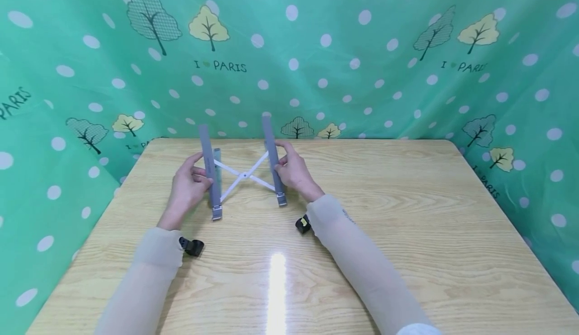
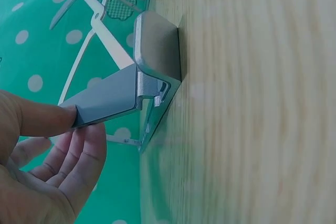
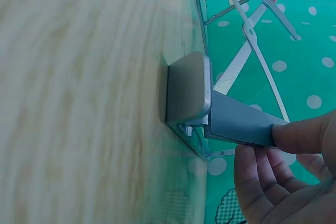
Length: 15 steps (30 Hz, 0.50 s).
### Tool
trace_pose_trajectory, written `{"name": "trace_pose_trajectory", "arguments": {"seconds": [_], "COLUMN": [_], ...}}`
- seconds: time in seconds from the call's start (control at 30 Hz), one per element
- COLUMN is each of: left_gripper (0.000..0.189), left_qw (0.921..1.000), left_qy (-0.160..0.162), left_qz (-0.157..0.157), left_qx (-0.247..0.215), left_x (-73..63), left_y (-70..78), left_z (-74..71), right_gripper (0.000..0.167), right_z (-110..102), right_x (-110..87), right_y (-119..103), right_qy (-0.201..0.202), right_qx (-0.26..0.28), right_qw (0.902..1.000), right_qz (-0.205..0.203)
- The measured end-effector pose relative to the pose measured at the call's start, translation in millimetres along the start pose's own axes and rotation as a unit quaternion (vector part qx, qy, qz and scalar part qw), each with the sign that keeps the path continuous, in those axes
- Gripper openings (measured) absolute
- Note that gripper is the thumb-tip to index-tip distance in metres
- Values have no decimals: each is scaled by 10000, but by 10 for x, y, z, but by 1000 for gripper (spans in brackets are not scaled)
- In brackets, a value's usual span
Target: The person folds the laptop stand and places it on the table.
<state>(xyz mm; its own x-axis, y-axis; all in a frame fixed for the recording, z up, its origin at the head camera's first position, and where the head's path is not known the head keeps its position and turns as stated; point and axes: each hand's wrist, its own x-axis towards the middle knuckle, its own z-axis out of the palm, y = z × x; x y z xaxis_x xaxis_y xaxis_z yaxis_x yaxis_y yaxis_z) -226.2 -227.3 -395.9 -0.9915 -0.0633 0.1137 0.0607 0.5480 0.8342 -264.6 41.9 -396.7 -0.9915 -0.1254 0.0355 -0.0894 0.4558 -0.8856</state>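
Note:
A grey folding laptop stand point(image 1: 210, 171) stands spread out on the table, its two side arms joined by a silver X-shaped brace point(image 1: 245, 175). My left hand point(image 1: 187, 186) pinches the left arm between thumb and fingers; in the left wrist view the thumb lies on the arm's grey upper face point(image 2: 107, 95). On the other side my right hand point(image 1: 296, 170) pinches the right arm point(image 1: 273, 159) in the same way. The right wrist view shows that arm tilted up from its base, with a lipped metal end point(image 3: 189, 87) near the tabletop.
The wood-grain table point(image 1: 407, 224) extends to the right and toward me. Behind it and at both sides hangs a green dotted curtain point(image 1: 307, 73) with printed trees. Black wrist cameras point(image 1: 193, 247) are strapped at both sleeves. A bright light reflection lies on the near tabletop.

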Motion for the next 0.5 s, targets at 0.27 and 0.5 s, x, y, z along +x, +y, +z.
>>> {"name": "trace_pose_trajectory", "arguments": {"seconds": [0.27,0.5], "left_gripper": [76,76], "left_qw": [9999,9997], "left_qy": [-6,-26], "left_qz": [136,223], "left_qx": [9,-125], "left_x": [19,45], "left_y": [24,56], "left_z": [99,172], "right_gripper": [68,67], "right_z": [-84,-165], "right_x": [-26,-50], "right_y": [47,81], "right_qy": [62,83], "right_qx": [-69,-153], "right_qw": [9999,9998], "right_qz": [52,78]}}
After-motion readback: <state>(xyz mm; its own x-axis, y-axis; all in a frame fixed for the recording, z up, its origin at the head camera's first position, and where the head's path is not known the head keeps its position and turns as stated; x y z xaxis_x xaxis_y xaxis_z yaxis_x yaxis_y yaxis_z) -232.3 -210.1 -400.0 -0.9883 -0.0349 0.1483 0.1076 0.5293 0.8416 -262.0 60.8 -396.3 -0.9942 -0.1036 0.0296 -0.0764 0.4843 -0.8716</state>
